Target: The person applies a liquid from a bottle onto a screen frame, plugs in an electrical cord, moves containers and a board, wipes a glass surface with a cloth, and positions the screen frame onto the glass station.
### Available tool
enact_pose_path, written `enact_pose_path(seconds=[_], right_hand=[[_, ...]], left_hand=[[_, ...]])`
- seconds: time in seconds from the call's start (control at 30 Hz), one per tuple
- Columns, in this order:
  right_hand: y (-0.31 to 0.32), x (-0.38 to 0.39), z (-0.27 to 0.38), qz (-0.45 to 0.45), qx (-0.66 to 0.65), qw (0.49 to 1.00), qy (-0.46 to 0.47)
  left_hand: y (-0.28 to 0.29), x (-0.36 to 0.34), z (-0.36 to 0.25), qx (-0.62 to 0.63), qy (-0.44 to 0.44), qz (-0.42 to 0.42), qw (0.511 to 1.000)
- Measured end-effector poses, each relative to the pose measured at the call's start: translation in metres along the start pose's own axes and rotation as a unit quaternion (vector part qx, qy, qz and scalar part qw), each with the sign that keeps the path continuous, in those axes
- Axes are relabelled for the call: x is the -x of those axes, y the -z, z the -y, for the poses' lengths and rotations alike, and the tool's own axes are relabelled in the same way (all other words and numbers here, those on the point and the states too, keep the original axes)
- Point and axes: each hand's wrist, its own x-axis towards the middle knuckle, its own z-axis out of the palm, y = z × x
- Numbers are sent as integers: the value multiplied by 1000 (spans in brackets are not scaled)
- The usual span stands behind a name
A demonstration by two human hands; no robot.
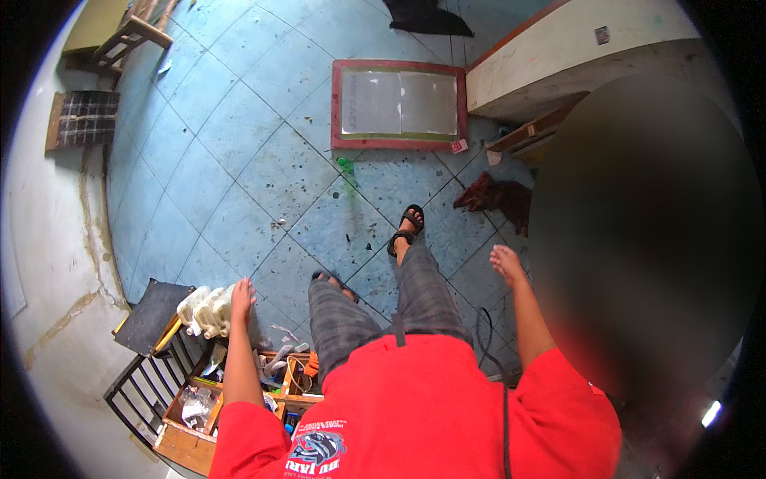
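My left hand (243, 295) hangs open and empty at lower left, beside several cream plastic jugs (203, 311). Below it is a wooden compartment box (182, 437) with assorted small items inside. My right hand (505, 263) is open with loosely curled fingers and nothing visible in it, above the blue tiled floor (255, 199). A dark reddish-brown object (503, 203), too unclear to name, lies beyond it. My legs and sandalled feet show between the hands.
A red-framed panel (399, 102) lies ahead, with a small green object (345, 164) near it. A chair (128, 44) and a checked board (88, 120) stand at upper left. A dark padded seat (153, 315) is at lower left. A large blurred patch hides the right side.
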Motion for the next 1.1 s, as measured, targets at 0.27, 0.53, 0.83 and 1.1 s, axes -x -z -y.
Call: enact_pose_path(seconds=[0.27, 0.53, 0.83, 1.1], right_hand=[[-10, -281, 108, -73, 39, 994, 70], [-39, -547, 126, -185, 83, 966, 163], [-61, -653, 135, -61, 82, 987, 120], [-75, -643, 149, -66, 10, 990, 126]], left_hand=[[-213, -254, -167, -118, -88, 32, 989], [-370, -511, -177, -166, -102, 97, 976], [-418, -588, -169, -29, -52, 121, 991], [-461, -543, -201, -30, -56, 190, 980]])
